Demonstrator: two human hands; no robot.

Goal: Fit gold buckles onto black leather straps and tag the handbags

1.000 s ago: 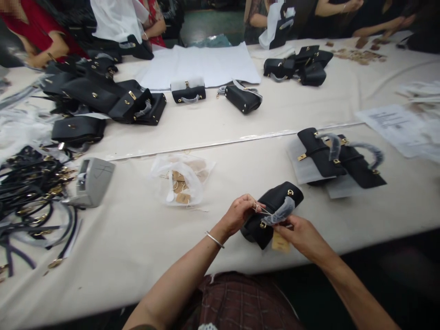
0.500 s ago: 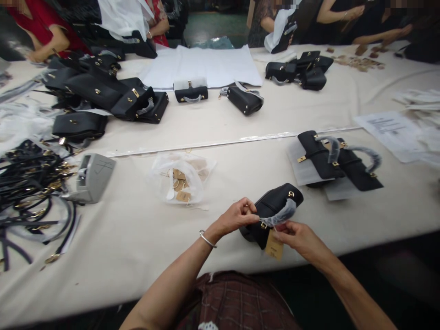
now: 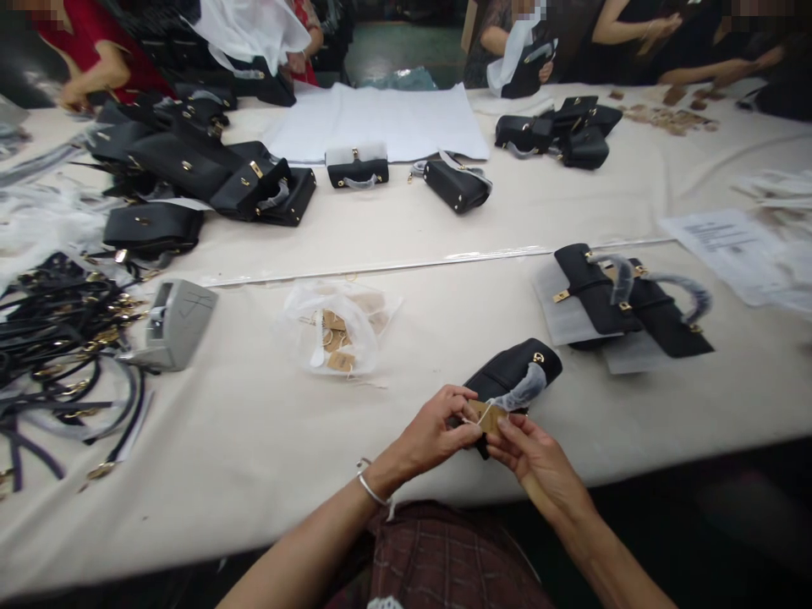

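Observation:
A small black handbag lies on the near side of the table, its handle wrapped in clear plastic. A tan hang tag on a white string is held in front of it. My right hand pinches the tag's right end between thumb and fingers. My left hand, with a bangle at the wrist, is closed at the tag's left side on the white string. Both hands hide the lower part of the bag.
A clear plastic bag of tags lies left of my hands, beyond it a grey machine and piled black straps. Two handbags lie at the right. More black bags are heaped across the table, where other people stand.
My right hand has raised the tag from below the handle to in front of the bag. My left hand has shifted slightly down and closer to it.

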